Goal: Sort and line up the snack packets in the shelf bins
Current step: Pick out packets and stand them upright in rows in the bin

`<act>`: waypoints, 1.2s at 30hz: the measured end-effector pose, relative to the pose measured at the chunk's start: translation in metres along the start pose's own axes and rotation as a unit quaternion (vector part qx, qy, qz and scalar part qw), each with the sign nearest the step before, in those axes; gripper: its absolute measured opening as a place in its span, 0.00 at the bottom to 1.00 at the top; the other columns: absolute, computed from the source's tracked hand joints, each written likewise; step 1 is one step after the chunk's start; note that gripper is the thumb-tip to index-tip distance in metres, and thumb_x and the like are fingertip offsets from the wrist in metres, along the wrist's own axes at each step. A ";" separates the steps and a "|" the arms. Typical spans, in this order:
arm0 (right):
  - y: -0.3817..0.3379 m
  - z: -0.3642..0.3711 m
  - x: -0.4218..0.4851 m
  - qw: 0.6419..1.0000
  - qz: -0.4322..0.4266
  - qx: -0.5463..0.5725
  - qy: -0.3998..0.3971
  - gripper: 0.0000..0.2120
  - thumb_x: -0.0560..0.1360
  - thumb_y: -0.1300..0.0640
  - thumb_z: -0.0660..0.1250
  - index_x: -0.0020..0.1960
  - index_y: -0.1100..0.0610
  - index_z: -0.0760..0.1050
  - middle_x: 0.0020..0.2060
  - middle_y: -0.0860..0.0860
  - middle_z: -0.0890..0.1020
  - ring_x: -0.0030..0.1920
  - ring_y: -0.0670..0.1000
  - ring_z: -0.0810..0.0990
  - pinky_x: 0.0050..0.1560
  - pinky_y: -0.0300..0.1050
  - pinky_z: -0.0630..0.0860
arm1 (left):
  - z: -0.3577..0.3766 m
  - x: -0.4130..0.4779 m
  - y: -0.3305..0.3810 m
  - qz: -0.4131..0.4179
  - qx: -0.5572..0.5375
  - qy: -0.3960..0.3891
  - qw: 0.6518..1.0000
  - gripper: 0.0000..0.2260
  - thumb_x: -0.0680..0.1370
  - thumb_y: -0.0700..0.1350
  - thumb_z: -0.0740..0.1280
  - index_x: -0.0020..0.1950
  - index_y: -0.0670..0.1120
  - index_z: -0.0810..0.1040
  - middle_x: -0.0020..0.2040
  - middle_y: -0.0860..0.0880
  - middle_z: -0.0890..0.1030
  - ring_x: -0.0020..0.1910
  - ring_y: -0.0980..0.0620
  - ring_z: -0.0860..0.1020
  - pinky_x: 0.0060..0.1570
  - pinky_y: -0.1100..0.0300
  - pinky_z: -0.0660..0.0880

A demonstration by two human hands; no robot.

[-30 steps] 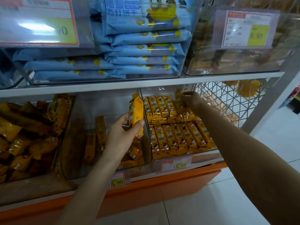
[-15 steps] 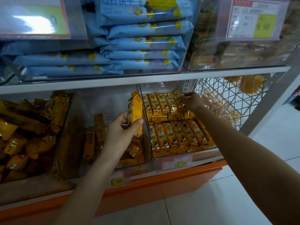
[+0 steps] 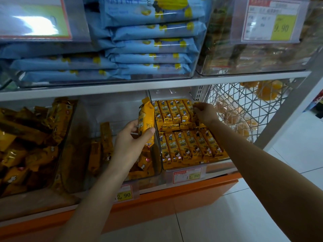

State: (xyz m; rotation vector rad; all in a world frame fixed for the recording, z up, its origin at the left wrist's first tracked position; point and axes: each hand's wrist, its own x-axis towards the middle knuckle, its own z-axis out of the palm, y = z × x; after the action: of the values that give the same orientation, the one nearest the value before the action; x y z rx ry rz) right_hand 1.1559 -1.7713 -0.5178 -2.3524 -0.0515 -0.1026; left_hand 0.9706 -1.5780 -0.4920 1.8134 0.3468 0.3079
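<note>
While the left hand [image 3: 129, 145] still grips an upright packet [image 3: 146, 117] beside the lined bin [image 3: 216, 165], the right hand [image 3: 205, 113] pinches its back-right packet [image 3: 187, 110] at the wall.

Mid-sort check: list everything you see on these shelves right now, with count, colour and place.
blue packets: many, blue with yellow print, stacked in upper clear bin
wrapped snacks: many, brownish, upper right clear bin
price tags: four, white and yellow, on bin fronts
heaped packets: many, yellow, lower left bin
loose packets: a few, yellow, lower middle bin
lined-up packets: two rows, yellow, lower right bin
wire basket: one, silver, right of that bin
shelf base: one, orange, under the bins
held packet: one, yellow, upright between middle and right bins
left hand: grips held packet
right hand: grips back row's right end
</note>
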 end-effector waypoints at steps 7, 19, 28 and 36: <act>-0.002 0.000 -0.007 1.000 -0.005 -0.023 -0.001 0.13 0.80 0.62 0.58 0.62 0.64 0.74 0.58 0.61 0.79 0.56 0.58 0.78 0.49 0.42 0.71 | 0.001 -0.005 0.005 0.003 -0.017 -0.015 1.000 0.15 0.76 0.49 0.67 0.62 0.51 0.77 0.50 0.60 0.75 0.48 0.66 0.72 0.46 0.68 0.68; -0.027 -0.015 -0.067 0.986 -0.152 0.051 0.043 0.13 0.80 0.61 0.59 0.63 0.60 0.69 0.55 0.53 0.78 0.53 0.53 0.78 0.54 0.50 0.76 | 0.006 -0.015 0.016 0.022 -0.034 -0.009 0.999 0.16 0.77 0.51 0.64 0.65 0.51 0.75 0.52 0.56 0.78 0.50 0.62 0.75 0.44 0.68 0.70; -0.076 -0.030 -0.153 0.911 -0.092 0.354 -0.191 0.25 0.78 0.58 0.62 0.72 0.54 0.57 0.56 0.53 0.76 0.47 0.45 0.81 0.47 0.40 0.80 | 0.009 -0.028 0.029 0.063 -0.021 -0.025 0.997 0.12 0.77 0.42 0.64 0.58 0.55 0.78 0.51 0.56 0.78 0.49 0.61 0.75 0.43 0.70 0.68; -0.067 -0.050 -0.153 0.905 -0.011 0.381 -0.190 0.10 0.77 0.58 0.64 0.58 0.59 0.72 0.46 0.53 0.82 0.42 0.49 0.84 0.40 0.39 0.80 | -0.001 -0.024 0.023 0.280 0.222 -0.008 0.934 0.21 0.73 0.35 0.68 0.64 0.48 0.73 0.54 0.58 0.70 0.58 0.62 0.63 0.56 0.75 0.59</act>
State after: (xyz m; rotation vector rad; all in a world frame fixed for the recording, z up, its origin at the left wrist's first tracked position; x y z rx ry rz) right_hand 0.9958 -1.7604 -0.4498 -1.5555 -0.2596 0.3193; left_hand 0.9496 -1.5927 -0.4701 2.3455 -0.1408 0.6488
